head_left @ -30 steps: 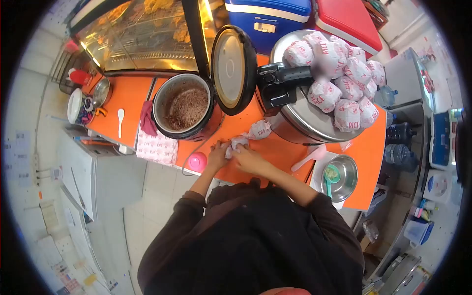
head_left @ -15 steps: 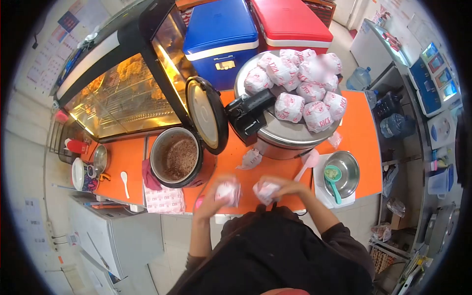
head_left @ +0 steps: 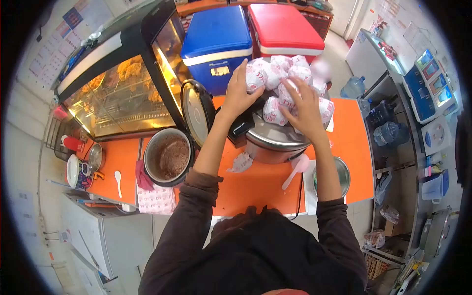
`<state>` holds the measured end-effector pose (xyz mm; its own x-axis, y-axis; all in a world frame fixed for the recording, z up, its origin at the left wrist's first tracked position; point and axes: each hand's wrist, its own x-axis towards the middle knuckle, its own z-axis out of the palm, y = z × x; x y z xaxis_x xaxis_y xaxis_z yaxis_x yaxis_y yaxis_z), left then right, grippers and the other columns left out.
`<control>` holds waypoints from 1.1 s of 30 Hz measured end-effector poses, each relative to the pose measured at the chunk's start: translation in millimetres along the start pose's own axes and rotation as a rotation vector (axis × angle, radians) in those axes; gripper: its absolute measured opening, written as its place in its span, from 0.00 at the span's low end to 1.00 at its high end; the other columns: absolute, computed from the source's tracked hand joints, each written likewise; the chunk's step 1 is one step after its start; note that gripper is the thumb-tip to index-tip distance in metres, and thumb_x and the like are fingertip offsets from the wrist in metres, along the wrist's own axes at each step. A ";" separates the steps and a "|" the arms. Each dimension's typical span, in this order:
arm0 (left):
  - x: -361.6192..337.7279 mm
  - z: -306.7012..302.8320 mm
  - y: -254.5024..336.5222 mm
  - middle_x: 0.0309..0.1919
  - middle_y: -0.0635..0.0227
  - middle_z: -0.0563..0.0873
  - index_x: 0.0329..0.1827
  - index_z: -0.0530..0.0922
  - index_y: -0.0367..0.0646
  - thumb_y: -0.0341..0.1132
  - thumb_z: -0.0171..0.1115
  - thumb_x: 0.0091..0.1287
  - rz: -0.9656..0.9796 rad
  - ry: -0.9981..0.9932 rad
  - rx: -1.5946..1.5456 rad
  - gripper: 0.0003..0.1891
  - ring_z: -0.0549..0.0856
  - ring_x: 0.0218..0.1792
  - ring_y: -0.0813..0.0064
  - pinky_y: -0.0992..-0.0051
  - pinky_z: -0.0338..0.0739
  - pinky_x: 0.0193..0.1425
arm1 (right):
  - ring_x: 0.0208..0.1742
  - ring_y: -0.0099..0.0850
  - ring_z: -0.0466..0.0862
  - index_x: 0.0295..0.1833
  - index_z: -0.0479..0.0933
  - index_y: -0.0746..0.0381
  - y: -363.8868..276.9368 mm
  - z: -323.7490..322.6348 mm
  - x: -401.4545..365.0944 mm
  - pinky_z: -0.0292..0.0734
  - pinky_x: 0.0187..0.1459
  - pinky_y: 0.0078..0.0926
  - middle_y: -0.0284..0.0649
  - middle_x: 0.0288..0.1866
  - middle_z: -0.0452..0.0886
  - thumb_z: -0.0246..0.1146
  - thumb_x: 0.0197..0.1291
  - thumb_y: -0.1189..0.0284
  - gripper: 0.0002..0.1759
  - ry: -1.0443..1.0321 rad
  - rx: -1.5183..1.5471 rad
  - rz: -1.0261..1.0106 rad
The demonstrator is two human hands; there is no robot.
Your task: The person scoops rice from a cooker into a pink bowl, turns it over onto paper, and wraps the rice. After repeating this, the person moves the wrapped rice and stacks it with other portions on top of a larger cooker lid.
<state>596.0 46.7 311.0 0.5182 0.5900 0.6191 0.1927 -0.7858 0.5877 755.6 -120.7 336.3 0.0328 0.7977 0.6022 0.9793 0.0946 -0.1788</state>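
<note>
Several white paper-wrapped bundles with red print, one of them point(head_left: 273, 111) near the front, are heaped on the metal lid point(head_left: 275, 132) of a large round pot. My left hand point(head_left: 240, 93) rests against the left side of the heap, fingers spread, beside a wrapped bundle point(head_left: 256, 76). Over the front middle of the heap is my right hand point(head_left: 303, 105), its fingers apart and touching the bundles. Neither hand is closed around a bundle. Part of the heap is hidden behind the right hand.
An open cooker point(head_left: 168, 156) with brown grains stands left, near a glass food warmer point(head_left: 125, 98). Behind are a blue cooler point(head_left: 216, 37) and a red cooler point(head_left: 285, 29). A pink spoon point(head_left: 296, 171), crumpled paper point(head_left: 240, 162) and metal bowl point(head_left: 340, 177) lie nearer.
Both hands have moved from the table's front edge up to the heap on the pot. The small wrapped items they held no longer show in them, and the hands are now spread.
</note>
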 end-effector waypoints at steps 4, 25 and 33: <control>-6.7 -6.6 0.8 0.66 0.41 0.68 0.75 0.54 0.33 0.50 0.76 0.53 -0.013 -0.002 -0.043 0.54 0.69 0.68 0.48 0.60 0.62 0.72 | 0.56 0.45 0.74 0.59 0.76 0.57 -36.9 13.3 -23.8 0.69 0.56 0.46 0.47 0.53 0.75 0.65 0.53 0.71 0.24 0.362 0.176 0.011; -382.4 -4.3 42.9 0.47 0.65 0.84 0.53 0.78 0.41 0.28 0.54 0.69 -0.940 -0.292 -0.631 0.12 0.84 0.49 0.65 0.69 0.77 0.51 | 0.61 0.47 0.72 0.56 0.74 0.55 -104.3 280.1 -318.9 0.70 0.59 0.47 0.45 0.58 0.73 0.69 0.47 0.65 0.28 -0.395 0.120 0.144; -394.7 33.7 81.0 0.61 0.62 0.77 0.68 0.66 0.49 0.59 0.41 0.74 -1.676 -0.368 -1.440 0.29 0.78 0.61 0.63 0.53 0.76 0.60 | 0.64 0.42 0.73 0.59 0.74 0.64 -169.0 128.2 -322.5 0.65 0.63 0.40 0.45 0.59 0.77 0.68 0.54 0.66 0.27 -0.042 1.359 1.234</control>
<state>435.3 -256.1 96.7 0.7025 0.1874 -0.6866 0.0277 0.9568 0.2895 553.9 -317.6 72.6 0.4987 0.7888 -0.3593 -0.4170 -0.1450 -0.8973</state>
